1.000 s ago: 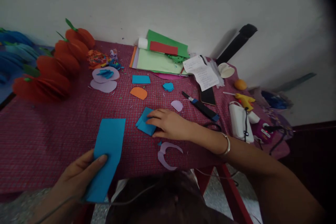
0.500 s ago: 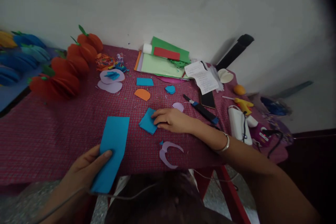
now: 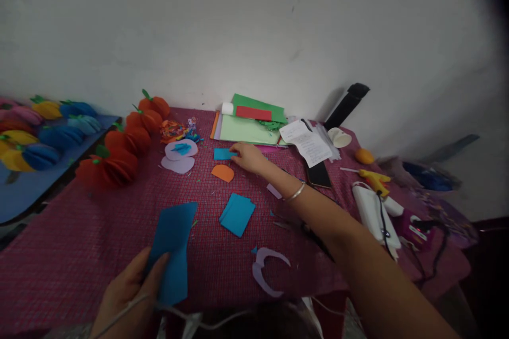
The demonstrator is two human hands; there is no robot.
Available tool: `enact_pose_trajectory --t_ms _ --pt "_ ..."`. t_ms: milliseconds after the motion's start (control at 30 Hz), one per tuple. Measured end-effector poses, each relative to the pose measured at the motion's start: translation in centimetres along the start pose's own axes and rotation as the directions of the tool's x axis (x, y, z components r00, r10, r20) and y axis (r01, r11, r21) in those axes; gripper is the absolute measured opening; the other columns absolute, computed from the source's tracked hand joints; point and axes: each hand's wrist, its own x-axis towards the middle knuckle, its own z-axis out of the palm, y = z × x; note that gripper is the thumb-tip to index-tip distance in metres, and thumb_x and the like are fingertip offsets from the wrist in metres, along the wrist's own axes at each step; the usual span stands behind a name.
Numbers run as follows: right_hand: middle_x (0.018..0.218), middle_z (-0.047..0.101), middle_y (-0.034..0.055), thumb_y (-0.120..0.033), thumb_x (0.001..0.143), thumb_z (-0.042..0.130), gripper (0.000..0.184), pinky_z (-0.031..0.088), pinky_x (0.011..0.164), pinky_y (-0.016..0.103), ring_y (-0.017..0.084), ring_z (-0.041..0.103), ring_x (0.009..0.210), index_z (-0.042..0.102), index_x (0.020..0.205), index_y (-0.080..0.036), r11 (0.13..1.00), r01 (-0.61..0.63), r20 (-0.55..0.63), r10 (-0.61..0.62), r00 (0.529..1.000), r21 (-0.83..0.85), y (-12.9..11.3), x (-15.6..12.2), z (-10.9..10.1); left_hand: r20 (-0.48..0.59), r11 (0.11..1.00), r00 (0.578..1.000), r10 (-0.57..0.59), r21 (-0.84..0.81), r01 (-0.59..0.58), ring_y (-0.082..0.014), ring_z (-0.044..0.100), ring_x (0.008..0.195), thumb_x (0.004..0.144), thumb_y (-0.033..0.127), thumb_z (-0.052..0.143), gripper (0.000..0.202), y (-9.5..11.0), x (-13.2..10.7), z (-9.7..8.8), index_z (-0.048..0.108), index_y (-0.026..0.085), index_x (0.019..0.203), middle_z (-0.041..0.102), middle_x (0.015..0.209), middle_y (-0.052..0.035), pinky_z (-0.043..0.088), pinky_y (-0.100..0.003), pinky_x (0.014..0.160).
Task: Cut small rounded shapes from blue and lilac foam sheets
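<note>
My left hand (image 3: pixel 129 283) is closed on a long blue paper strip (image 3: pixel 175 246), held over the table's front left and bent across its middle. My right hand (image 3: pixel 247 158) reaches across the table, its fingers closed at the right end of a small blue paper rectangle (image 3: pixel 221 154). Between the hands lies a stack of blue paper squares (image 3: pixel 237 214). An orange paper half-round (image 3: pixel 222 172) sits just in front of the rectangle. Lilac curved paper scraps (image 3: pixel 260 271) lie near the front edge.
Orange paper pumpkins (image 3: pixel 115 167) stand at left, beside lilac paper rounds (image 3: pixel 178 164). Coloured sheets (image 3: pixel 248 130) lie against the wall. On the right are a written paper (image 3: pixel 308 143), a phone (image 3: pixel 318 174), a yellow glue gun (image 3: pixel 374 180) and a white power strip (image 3: pixel 376 214).
My right hand has left the blue squares and moved away from me to the small blue rectangle. My left hand still holds the strip, now more bent. The view has tilted up.
</note>
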Motion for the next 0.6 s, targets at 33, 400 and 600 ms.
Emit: enact_pose_trajectory --t_ms 33,400,600 --pt "0.115 0.065 0.017 -0.019 0.086 0.06 0.031 0.042 0.084 0.032 0.024 0.061 0.098 0.065 0.115 -0.008 1.0 0.021 0.01 -0.021 1.0 -0.005 0.3 1.0 0.4 -0.051 0.998 0.998 0.035 0.056 -0.032 -0.0233 0.066 0.063 0.067 0.047 0.075 0.03 -0.1 0.2 -0.2 0.07 0.028 0.09 0.071 0.065 0.003 0.054 -0.027 0.056" --pt "0.109 0.069 0.0085 -0.024 0.08 0.072 0.025 0.04 0.083 0.026 0.019 0.06 0.096 0.072 0.102 -0.014 0.993 0.11 0.169 -0.116 0.979 0.04 2.1 4.3 1.9 -0.016 0.999 0.999 -0.033 -0.036 0.033 -0.0207 0.058 0.05 0.069 0.048 0.072 0.021 -0.6 1.0 -0.6 0.068 0.03 0.079 0.065 0.054 0.0053 0.049 -0.026 0.049" --pt "0.091 0.071 0.0043 -0.016 0.088 0.055 0.019 0.04 0.074 0.025 0.015 0.06 0.081 0.073 0.093 -0.013 0.996 0.038 0.135 -0.049 0.99 0.08 2.6 4.3 1.5 0.057 0.993 0.997 -0.058 -0.104 0.063 -0.0208 0.061 0.054 0.069 0.047 0.075 0.023 -0.9 1.5 -1.2 0.071 0.028 0.082 0.069 0.059 0.0038 0.05 -0.026 0.05"
